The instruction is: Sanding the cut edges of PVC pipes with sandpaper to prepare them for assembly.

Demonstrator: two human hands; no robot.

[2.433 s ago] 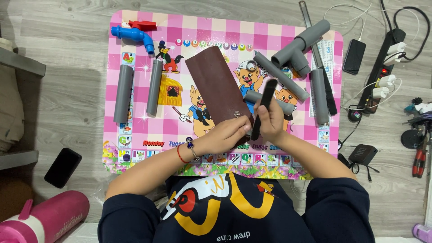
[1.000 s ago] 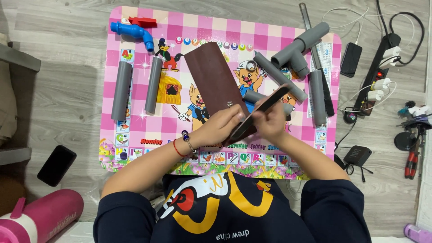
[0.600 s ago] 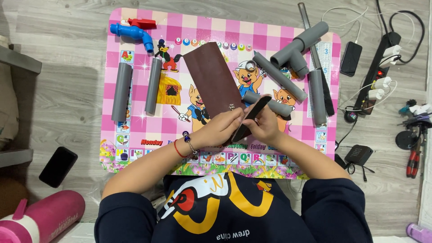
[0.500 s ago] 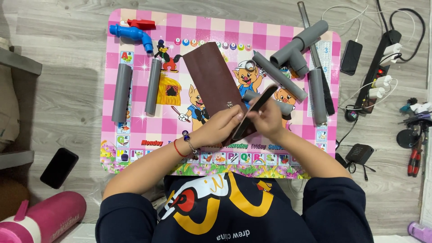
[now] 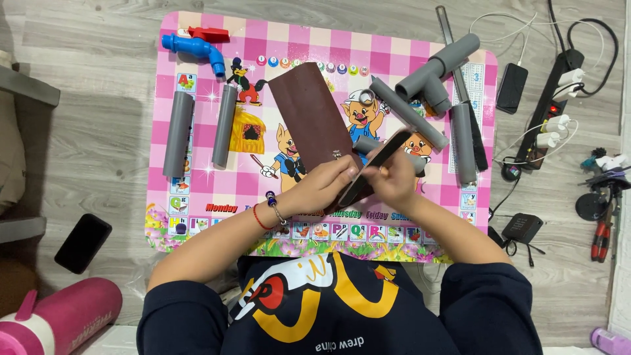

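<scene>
A dark brown sheet point(image 5: 307, 112), like sandpaper, lies slanted on the pink checked table point(image 5: 263, 49). My left hand point(image 5: 321, 187) presses and pinches the sheet's near end. My right hand point(image 5: 394, 185) grips the near part of the sheet, which is turned up as a narrow flap point(image 5: 384, 154) pointing to the far right. A short grey pipe piece point(image 5: 365, 143) lies just beyond my fingers, partly hidden by the flap.
Two grey pipes point(image 5: 179, 133) point(image 5: 224, 125) lie at the left, a blue tap point(image 5: 194, 47) with a red handle at the far left. A grey tee fitting point(image 5: 437, 69) and more pipes point(image 5: 462, 141) lie at the right. A power strip point(image 5: 555, 98), pliers point(image 5: 601, 233) and a phone point(image 5: 83, 242) are on the floor.
My right hand earlier held a dark stick-like piece upright by the sheet. It now holds the sheet's near part folded up as a flap, while my left hand stays on the near end.
</scene>
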